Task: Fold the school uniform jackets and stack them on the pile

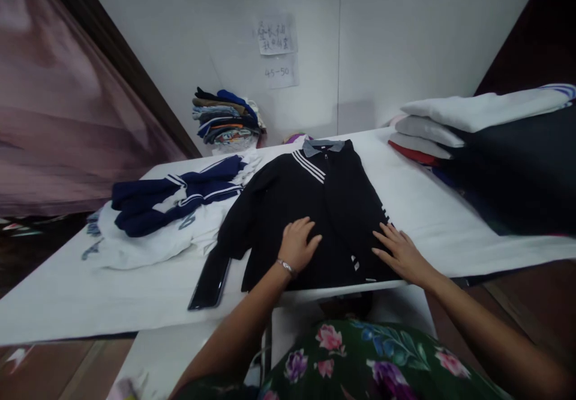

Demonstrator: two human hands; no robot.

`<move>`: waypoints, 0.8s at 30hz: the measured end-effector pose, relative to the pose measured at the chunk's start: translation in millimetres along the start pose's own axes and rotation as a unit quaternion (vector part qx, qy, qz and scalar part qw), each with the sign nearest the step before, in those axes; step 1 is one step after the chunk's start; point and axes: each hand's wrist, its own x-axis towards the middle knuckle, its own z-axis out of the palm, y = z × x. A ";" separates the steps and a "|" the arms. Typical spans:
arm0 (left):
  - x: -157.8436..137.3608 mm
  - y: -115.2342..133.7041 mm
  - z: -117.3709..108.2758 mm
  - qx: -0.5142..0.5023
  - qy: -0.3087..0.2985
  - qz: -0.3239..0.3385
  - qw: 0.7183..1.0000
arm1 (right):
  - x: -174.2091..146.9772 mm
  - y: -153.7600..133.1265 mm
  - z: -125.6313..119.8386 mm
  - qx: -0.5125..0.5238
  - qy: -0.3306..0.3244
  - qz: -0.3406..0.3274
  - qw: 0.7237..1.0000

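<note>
Unclenched, spread fingers of the left hand (297,245) and right hand (399,253) rest on a jacket (306,205) upon a white table (387,154), a phone (209,283) left of them, rumpled clothes (180,193) farther left, a pile (508,154) off right, and, beyond them, a stack (227,118) before a grey wall (396,46) bearing two notes (276,37).

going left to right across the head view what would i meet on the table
Navy garment with white-striped trim, black jacket, stack of folded clothes.
</note>
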 end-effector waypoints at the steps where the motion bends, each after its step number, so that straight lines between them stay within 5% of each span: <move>1: -6.4 15.9 4.8 -0.022 0.009 0.040 0.999 | 1.5 4.0 0.4 0.042 0.009 0.003 0.999; 6: -26.5 77.0 35.8 -0.076 -0.025 0.199 0.977 | 34.0 26.3 -17.9 0.248 0.094 0.108 0.958; 12: -25.7 100.7 51.5 -0.020 -0.068 0.219 0.973 | 89.6 35.7 -45.7 0.451 0.079 0.279 0.844; 24: -23.7 110.7 46.3 0.038 -0.092 0.184 0.978 | 147.0 25.5 -34.3 0.556 -0.068 0.252 0.789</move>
